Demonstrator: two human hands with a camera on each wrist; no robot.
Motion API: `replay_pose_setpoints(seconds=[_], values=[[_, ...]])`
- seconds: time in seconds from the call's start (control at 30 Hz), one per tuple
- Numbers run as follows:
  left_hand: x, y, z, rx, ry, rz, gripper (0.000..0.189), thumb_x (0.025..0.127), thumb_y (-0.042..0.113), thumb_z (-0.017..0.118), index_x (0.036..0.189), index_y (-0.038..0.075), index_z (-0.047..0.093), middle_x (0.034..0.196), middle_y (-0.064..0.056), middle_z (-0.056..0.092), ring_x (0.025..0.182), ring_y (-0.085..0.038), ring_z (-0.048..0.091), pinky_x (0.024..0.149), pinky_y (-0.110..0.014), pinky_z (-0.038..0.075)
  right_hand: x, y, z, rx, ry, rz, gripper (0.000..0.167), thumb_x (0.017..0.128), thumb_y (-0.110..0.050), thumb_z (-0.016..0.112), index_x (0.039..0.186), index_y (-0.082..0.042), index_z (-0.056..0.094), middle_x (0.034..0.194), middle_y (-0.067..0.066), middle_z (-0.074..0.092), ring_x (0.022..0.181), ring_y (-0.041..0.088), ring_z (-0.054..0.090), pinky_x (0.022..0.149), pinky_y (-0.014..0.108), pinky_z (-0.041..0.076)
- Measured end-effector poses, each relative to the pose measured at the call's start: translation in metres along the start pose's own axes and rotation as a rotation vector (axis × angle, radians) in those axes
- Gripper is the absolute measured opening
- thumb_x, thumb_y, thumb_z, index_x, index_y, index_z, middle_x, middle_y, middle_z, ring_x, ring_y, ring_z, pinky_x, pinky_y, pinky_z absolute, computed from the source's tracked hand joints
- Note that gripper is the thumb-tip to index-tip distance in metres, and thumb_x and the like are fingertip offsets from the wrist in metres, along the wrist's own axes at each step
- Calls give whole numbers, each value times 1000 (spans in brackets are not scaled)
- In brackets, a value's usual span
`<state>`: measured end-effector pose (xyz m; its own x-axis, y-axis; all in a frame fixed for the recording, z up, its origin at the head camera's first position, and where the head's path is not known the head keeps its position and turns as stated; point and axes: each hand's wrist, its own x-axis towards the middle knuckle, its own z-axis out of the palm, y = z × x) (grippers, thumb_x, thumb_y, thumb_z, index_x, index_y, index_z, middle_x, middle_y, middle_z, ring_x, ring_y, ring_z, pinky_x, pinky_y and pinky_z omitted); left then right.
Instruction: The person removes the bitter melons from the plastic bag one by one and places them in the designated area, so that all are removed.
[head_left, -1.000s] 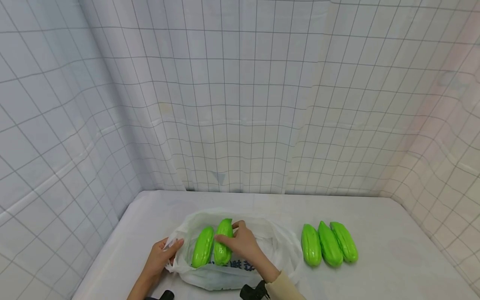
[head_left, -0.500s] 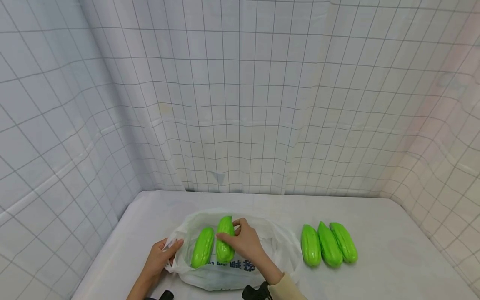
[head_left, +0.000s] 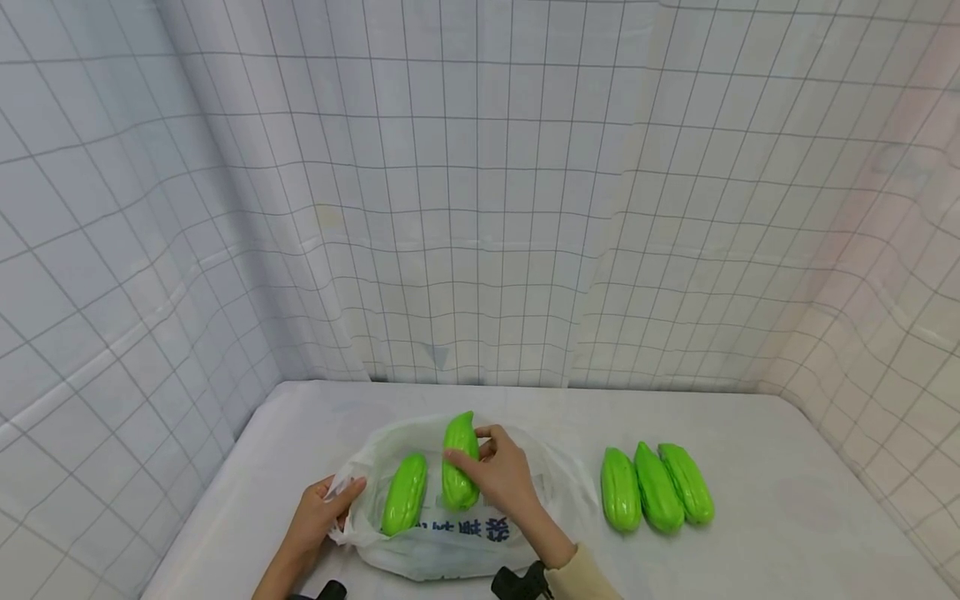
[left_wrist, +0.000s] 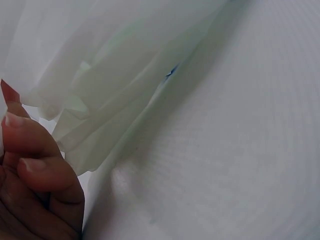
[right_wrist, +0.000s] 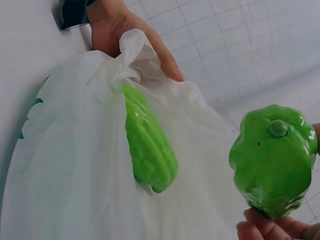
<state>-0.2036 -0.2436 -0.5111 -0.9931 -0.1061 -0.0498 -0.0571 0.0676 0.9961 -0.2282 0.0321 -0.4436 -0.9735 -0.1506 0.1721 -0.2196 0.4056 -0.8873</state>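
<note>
My left hand (head_left: 318,514) grips the left edge of a white plastic bag (head_left: 442,567) with dark printed characters. The fingers (left_wrist: 42,172) curl at the gathered plastic in the left wrist view. My right hand (head_left: 506,475) pinches a glossy green bitter melon (head_left: 460,462) between thumb and fingers, above the bag's open mouth. Its blunt stem end faces the camera in the right wrist view, with the fingertips (right_wrist: 265,225) under it. A second bitter melon (head_left: 406,494) lies inside the bag, near the left hand; the bag's front edge covers its lower end.
Three more green bitter melons (head_left: 657,487) lie side by side on the white table (head_left: 780,483), right of the bag. White grid-patterned curtains (head_left: 487,208) stand behind the table and on both sides. Black straps (head_left: 520,582) sit at the wrists.
My right hand has lifted the bitter melon up and slightly right, away from the one in the bag. More of the bag's print shows beneath it. My left hand stays in place.
</note>
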Motion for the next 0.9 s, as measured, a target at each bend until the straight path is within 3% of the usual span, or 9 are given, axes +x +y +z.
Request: replay_pose_setpoints(seconds=[0.3,0.9], values=[[-1,3,0,0,-3,1,25,92,19,63,77,1,55,49,0,42,42,-11,41,42,-25,38,1,-2,-10,16,83,-15,59,80,-49,71,117,-4,58,79,-1,57,66,12,54,55,28,47],[1,-1,0,-7,11,-13,24,92,19,64,75,4,55,49,2,42,42,-10,41,42,-24,37,3,0,-39,93,155,-24,54,83,-45,71,118,-4,61,78,2,59,64,15,56,53,28,47]])
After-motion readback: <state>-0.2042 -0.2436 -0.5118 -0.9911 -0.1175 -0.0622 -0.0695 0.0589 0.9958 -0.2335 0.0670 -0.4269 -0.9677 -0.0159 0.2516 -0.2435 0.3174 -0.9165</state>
